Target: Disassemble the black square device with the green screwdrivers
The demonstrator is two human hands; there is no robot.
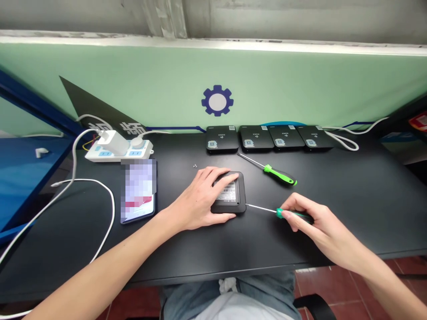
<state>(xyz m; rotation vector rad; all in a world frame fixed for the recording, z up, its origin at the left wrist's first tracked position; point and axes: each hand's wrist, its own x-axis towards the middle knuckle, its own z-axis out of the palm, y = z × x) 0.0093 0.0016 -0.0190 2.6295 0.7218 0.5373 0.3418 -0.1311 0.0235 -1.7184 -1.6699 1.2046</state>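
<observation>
My left hand [203, 200] grips a black set-top box [242, 191] lying flat on the table, label side up. Its fingers curl over the far edge and its thumb presses along the near edge, covering the box's left part. In my right hand [310, 215] is a screwdriver with a green handle [279, 213], pinched between thumb and fingers. The thin shaft points left, and its tip meets the box's right side near the lower corner. A second screwdriver [280, 175], bright green and black, rests beyond my right hand. Tiny screws [195, 166] lie behind my left hand.
Several similar black boxes [223, 139] stand in a row at the back of the black table [187, 249]. To the left are a phone [140, 191], a white power strip [143, 153] with a charger [115, 143], and a loose white cable [111, 200]. A green partition [150, 84] rises behind.
</observation>
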